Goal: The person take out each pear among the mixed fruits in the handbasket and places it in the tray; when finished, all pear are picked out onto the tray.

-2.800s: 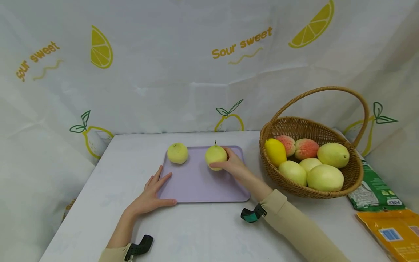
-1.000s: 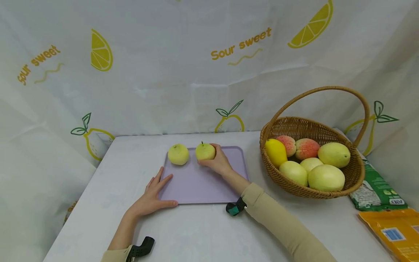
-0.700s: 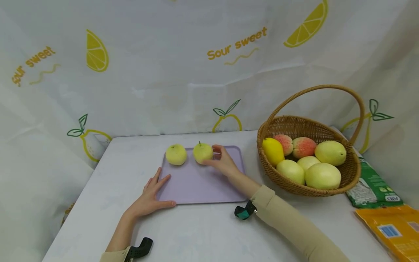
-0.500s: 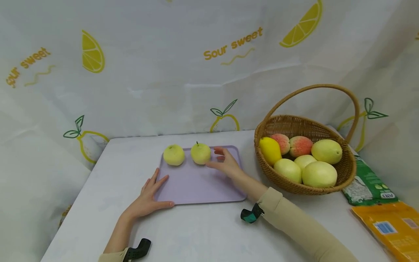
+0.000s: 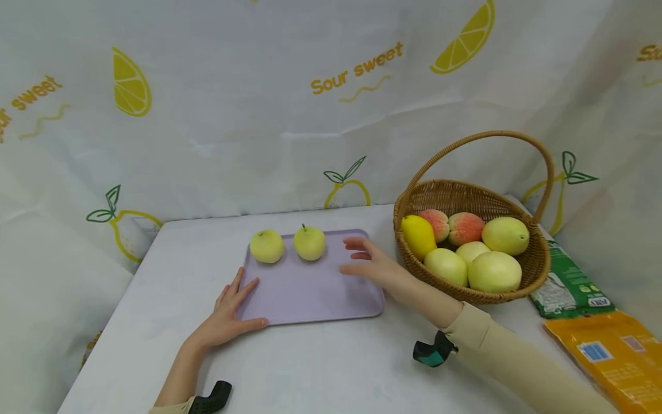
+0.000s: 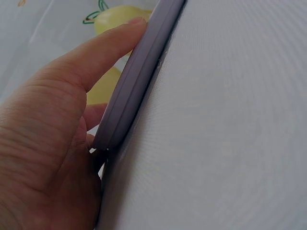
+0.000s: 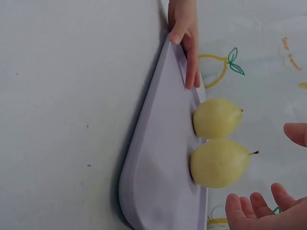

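Two pale yellow pears, a left pear (image 5: 266, 246) and a right pear with a dark stem (image 5: 310, 242), stand side by side along the back of a lilac tray (image 5: 310, 296). My left hand (image 5: 224, 319) spans the tray's front left corner, fingers spread and straight. Its thumb (image 6: 105, 45) lies against the tray's rim in the left wrist view. Over the tray's right side, my right hand (image 5: 377, 267) holds nothing, its thumb and fingers apart and pointing towards the right pear. The right wrist view shows a gap between its fingertips (image 7: 233, 201) and that pear.
Right of the tray, a wicker basket (image 5: 403, 221) with a tall handle holds a yellow mango-like fruit (image 5: 419, 237), two peaches and several pale green-yellow fruits. Beyond it lie a green packet (image 5: 574, 287) and an orange packet (image 5: 610, 351). A lemon-print cloth hangs behind the white table.
My right hand carried a pear leftwards across the tray, set it beside the other pear, let go and drew back to the right. My left hand stays at the tray corner. The head view turned right.
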The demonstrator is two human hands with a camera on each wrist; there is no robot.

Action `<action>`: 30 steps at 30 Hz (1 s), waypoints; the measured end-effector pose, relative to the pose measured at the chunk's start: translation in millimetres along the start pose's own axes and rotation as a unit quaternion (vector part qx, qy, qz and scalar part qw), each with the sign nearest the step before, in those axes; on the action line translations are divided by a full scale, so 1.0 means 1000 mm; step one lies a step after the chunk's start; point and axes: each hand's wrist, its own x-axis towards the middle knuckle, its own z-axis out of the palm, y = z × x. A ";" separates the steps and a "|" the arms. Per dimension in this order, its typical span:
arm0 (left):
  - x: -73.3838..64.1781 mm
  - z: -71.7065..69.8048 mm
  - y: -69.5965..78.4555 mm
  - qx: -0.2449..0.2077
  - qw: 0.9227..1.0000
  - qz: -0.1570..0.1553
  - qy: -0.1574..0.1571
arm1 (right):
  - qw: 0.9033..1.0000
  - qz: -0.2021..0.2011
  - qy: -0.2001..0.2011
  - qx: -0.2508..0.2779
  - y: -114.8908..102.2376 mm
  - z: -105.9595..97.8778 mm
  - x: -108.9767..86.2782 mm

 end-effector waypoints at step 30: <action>0.000 0.000 -0.001 -0.007 1.000 -0.003 -0.002 | 0.983 -0.053 -0.120 -0.126 -0.039 -0.136 -0.087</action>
